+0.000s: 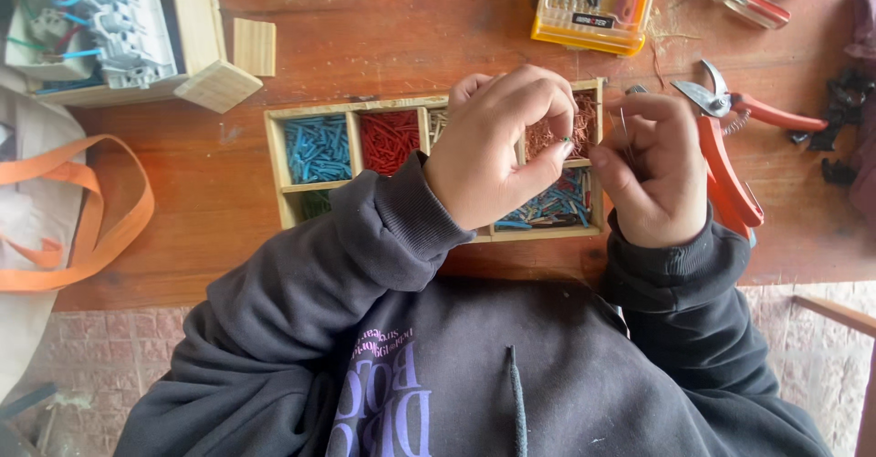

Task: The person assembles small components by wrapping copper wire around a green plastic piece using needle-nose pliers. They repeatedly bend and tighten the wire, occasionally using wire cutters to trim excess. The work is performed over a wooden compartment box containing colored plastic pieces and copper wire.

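The left hand [497,147] pinches a tiny green bit [567,139] between thumb and finger. The right hand [652,170] is curled, fingers pressed together around thin wires [626,133]. Both hands are over a wooden tray [274,147] on the table [383,28]. The tray holds blue bits [318,150] and red bits [389,140]. Red cutters [725,160] lie just beside the right hand.

reddish wooden table [383,28], pale brick floor [119,357], daylight.
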